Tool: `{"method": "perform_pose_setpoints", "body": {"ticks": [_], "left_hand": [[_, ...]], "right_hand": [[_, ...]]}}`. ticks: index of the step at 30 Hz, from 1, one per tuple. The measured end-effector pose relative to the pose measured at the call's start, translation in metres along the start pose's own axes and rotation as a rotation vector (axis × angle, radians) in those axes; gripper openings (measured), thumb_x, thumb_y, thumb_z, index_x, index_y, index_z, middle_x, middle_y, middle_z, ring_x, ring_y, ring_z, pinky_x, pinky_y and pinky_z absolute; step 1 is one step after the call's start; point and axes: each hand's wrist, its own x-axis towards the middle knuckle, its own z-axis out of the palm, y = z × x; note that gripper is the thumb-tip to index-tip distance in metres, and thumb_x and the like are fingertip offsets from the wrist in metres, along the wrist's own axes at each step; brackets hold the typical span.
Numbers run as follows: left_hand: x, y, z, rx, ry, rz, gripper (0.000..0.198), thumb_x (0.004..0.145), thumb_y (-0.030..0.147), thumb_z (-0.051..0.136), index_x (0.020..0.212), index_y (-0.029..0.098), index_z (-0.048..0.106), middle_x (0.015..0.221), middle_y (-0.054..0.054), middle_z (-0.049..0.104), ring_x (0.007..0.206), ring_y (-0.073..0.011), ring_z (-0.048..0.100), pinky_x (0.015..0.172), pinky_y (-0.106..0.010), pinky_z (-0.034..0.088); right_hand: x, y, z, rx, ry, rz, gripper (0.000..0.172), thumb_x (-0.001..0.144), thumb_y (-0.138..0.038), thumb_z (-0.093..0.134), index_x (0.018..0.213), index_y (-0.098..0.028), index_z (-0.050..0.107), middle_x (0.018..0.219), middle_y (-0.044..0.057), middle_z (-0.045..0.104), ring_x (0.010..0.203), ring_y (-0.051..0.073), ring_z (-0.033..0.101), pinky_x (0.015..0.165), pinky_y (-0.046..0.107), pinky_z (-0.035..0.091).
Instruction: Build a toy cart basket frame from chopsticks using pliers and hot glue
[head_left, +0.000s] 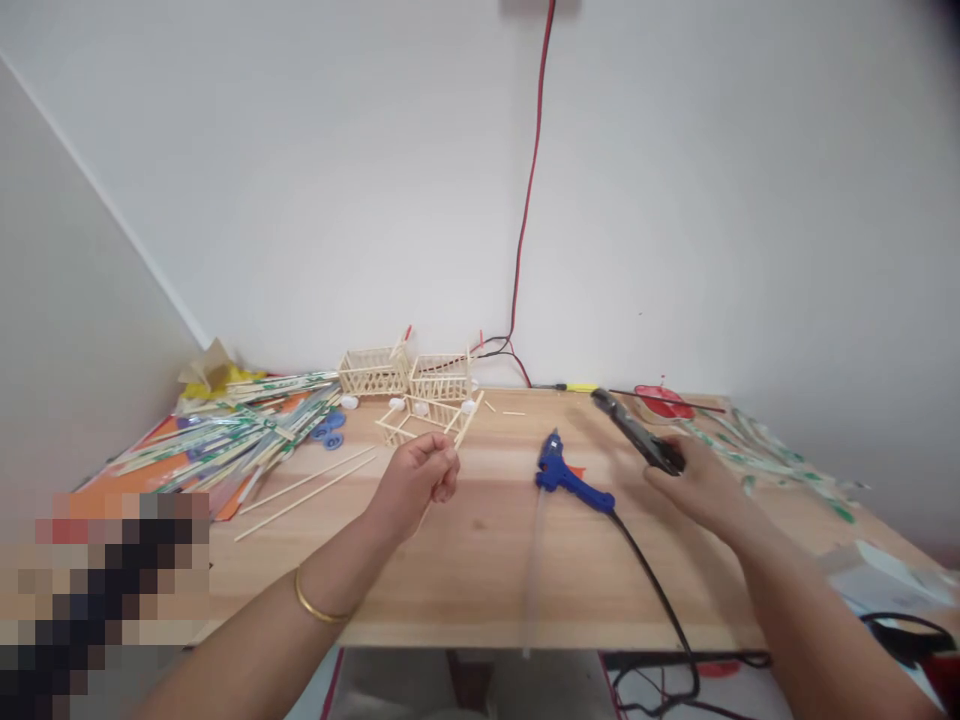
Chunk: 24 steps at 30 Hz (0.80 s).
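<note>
My left hand (420, 478) hovers over the middle of the wooden table (480, 580), fingers curled in a pinch on a thin wooden stick (460, 432) that points toward the small stick-built frames (405, 376) at the back. My right hand (694, 480) rests on the table at the right, wrapped round the handle of a dark cutting tool (636, 432) whose tip points up and left. Between the hands lies a blue glue gun (571, 480), its black cord (660, 600) trailing off the front edge.
A heap of wrapped chopsticks (225, 430) on orange paper fills the left side, with two loose long sticks (307, 495) and blue scissors (328, 432) beside it. Torn wrappers (765, 450) lie at the right. A red wire (529, 200) runs down the white wall.
</note>
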Motion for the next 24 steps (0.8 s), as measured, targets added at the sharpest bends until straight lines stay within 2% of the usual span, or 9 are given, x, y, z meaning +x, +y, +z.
{"method": "perform_pose_setpoints", "body": {"ticks": [3,5,7,9,12,16,21,24], "left_hand": [[0.003,-0.004,0.0,-0.066,-0.019,0.018,0.019,0.078,0.028,0.059,0.071,0.016,0.046,0.05,0.008,0.047,0.038,-0.0039,0.035,0.043,-0.02,0.026],[0.003,-0.006,-0.002,-0.082,-0.028,0.031,0.02,0.078,0.029,0.059,0.071,0.016,0.046,0.049,0.008,0.047,0.038,-0.0041,0.035,0.043,-0.02,0.026],[0.001,-0.004,-0.005,-0.08,-0.029,0.044,0.021,0.077,0.03,0.061,0.072,0.017,0.046,0.049,0.008,0.047,0.039,-0.0043,0.035,0.043,-0.02,0.026],[-0.001,-0.002,-0.008,-0.073,-0.021,0.06,0.022,0.076,0.031,0.063,0.072,0.017,0.047,0.048,0.007,0.046,0.039,-0.0045,0.035,0.043,-0.02,0.025],[-0.005,0.001,-0.012,-0.062,-0.008,0.077,0.024,0.075,0.034,0.064,0.071,0.016,0.048,0.047,0.007,0.046,0.038,-0.0044,0.035,0.042,-0.02,0.025],[-0.01,0.002,-0.013,-0.03,-0.017,0.046,0.028,0.072,0.037,0.067,0.068,0.016,0.049,0.047,0.007,0.045,0.038,-0.0042,0.035,0.04,-0.019,0.025],[-0.013,0.004,-0.012,0.012,-0.027,0.053,0.022,0.068,0.03,0.07,0.069,0.015,0.052,0.049,0.007,0.044,0.038,-0.0035,0.036,0.038,-0.018,0.026],[-0.015,0.008,-0.011,0.043,-0.033,0.069,0.019,0.065,0.024,0.07,0.07,0.015,0.054,0.05,0.007,0.043,0.039,-0.004,0.037,0.038,-0.018,0.027]], "right_hand": [[-0.024,-0.038,-0.007,0.317,-0.225,-0.154,0.046,0.074,-0.03,0.048,0.119,-0.02,0.042,0.102,0.009,0.06,0.093,0.022,0.058,0.079,0.033,0.046],[-0.04,-0.066,-0.004,0.355,-0.339,-0.215,0.062,0.072,-0.025,0.052,0.13,-0.022,0.029,0.107,0.008,0.058,0.09,0.02,0.059,0.077,0.032,0.047],[-0.052,-0.092,0.004,0.368,-0.499,-0.277,0.066,0.07,-0.02,0.051,0.132,-0.023,0.029,0.112,0.008,0.057,0.097,0.021,0.057,0.08,0.033,0.047],[-0.06,-0.111,0.014,0.356,-0.579,-0.293,0.068,0.069,-0.016,0.051,0.133,-0.022,0.031,0.114,0.007,0.057,0.103,0.021,0.056,0.085,0.033,0.046],[-0.065,-0.128,0.026,0.297,-0.609,-0.331,0.067,0.067,-0.014,0.052,0.131,-0.023,0.036,0.11,0.006,0.058,0.103,0.022,0.056,0.088,0.034,0.044],[-0.067,-0.141,0.033,0.241,-0.6,-0.406,0.067,0.062,-0.013,0.055,0.127,-0.025,0.043,0.105,0.005,0.061,0.096,0.022,0.058,0.084,0.033,0.045],[-0.074,-0.154,0.035,0.241,-0.574,-0.465,0.069,0.059,-0.01,0.054,0.125,-0.03,0.044,0.108,0.002,0.06,0.093,0.019,0.057,0.082,0.03,0.045],[-0.076,-0.156,0.035,0.218,-0.538,-0.493,0.069,0.058,-0.011,0.054,0.125,-0.028,0.045,0.108,0.004,0.06,0.091,0.019,0.057,0.08,0.03,0.045]]}}
